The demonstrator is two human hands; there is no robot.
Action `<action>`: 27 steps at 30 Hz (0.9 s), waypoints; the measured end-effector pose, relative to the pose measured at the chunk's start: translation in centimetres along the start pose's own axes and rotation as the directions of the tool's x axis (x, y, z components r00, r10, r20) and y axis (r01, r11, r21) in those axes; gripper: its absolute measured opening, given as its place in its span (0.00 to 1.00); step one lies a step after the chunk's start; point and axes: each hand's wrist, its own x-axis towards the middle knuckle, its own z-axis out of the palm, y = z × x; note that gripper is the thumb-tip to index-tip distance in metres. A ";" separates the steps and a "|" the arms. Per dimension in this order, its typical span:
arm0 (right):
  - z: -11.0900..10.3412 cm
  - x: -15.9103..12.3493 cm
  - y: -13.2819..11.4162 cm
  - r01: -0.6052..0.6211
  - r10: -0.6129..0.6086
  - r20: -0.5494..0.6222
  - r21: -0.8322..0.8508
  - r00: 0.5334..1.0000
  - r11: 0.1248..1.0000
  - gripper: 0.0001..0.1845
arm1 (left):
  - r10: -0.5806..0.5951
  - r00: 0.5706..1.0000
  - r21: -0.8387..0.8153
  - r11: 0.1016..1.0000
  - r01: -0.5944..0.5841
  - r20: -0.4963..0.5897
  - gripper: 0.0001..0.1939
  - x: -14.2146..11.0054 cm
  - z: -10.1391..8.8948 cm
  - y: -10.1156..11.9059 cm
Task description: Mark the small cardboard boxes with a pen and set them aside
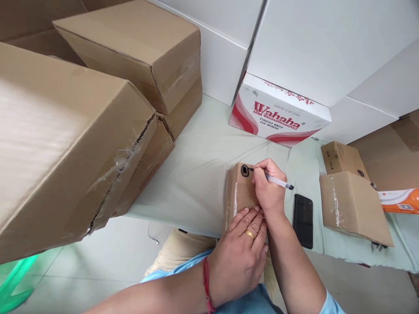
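A small cardboard box [244, 189] lies on the cloth-covered table in front of me. Near its far corner is a thick black ring [245, 170] drawn around a dark spot. My right hand [270, 187] is closed around a pen [278, 180] with a clear barrel, its tip at the ring's right edge. Flat on the near part of the box rests my left hand [242, 248], fingers stretched out and holding nothing. It wears a gold ring and a red cord at the wrist. My hands hide the near end of the box.
Large cartons [124, 39] are stacked at the left. A white and red water carton [278, 113] stands against the wall. To the right lie a black phone [303, 221], small cardboard boxes [355, 207] and an orange packet [400, 200]. The table cloth [193, 174] is pale green.
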 end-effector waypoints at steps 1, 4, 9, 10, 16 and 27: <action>0.0 0.0 0.0 0.005 -0.005 -0.003 -0.005 1.000 1.000 0.06 | 0.001 1.000 -0.003 1.000 -0.001 0.007 0.25 0.0 0.0 0.0; -0.1 -0.1 -0.2 0.028 -0.028 -0.013 -0.029 1.000 0.999 0.09 | 0.002 1.000 -0.011 1.000 -0.002 0.011 0.25 0.2 -0.1 -0.1; -0.1 -0.1 -0.2 0.055 -0.057 -0.034 -0.044 0.998 0.998 0.10 | -0.002 1.000 -0.019 1.000 0.001 -0.022 0.23 0.4 -0.2 -0.1; -0.1 -0.1 -0.2 0.056 -0.058 -0.035 -0.042 0.998 0.998 0.10 | 0.001 1.000 -0.019 1.000 -0.001 -0.023 0.23 0.4 -0.2 -0.1; -0.2 -0.3 -0.1 0.058 -0.059 -0.023 -0.024 0.998 0.998 0.12 | -0.006 1.000 -0.035 0.999 0.006 -0.012 0.23 0.2 0.0 -0.1; -0.3 -0.4 0.5 0.065 -0.075 0.109 0.094 0.991 0.993 0.08 | -0.003 1.000 -0.048 0.999 0.003 0.010 0.24 0.2 -0.1 -0.1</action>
